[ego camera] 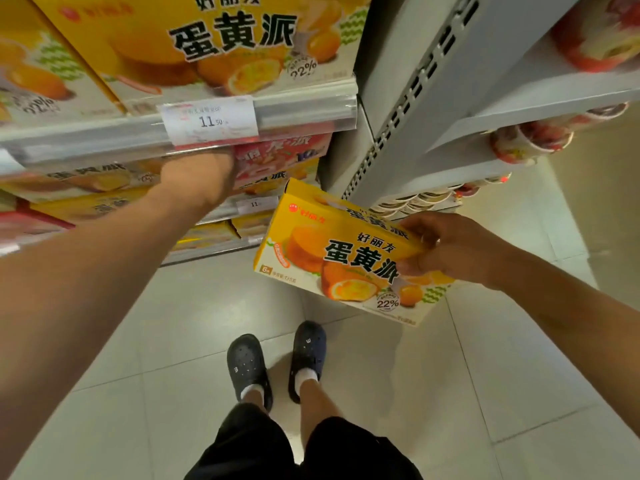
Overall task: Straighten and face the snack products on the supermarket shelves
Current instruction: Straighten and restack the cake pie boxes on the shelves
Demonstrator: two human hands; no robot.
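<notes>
Your fingers on the right hand (446, 249) are curled round the end of a yellow pie box (349, 258), thumb on its printed front, holding it out in the aisle, clear of the shelving and tilted. Your left hand (204, 174) reaches in under the upper shelf edge (294, 107), toward the red-topped box (280, 157) on the row below; its fingers are hidden behind the shelf lip, so I cannot tell whether they are gripping or spread. On the top shelf the big yellow boxes (214, 46) already sit front-out and fairly square to the edge, just above the price tag (211, 121). The row your left hand is in looks less tidy, with mixed red and yellow packs, though blur makes it hard to judge. So you seem to be mid-job: one box is off the shelf waiting for its slot, the lower rows still need facing, and the cup snacks (530, 140) on the neighbouring bay look untouched.
</notes>
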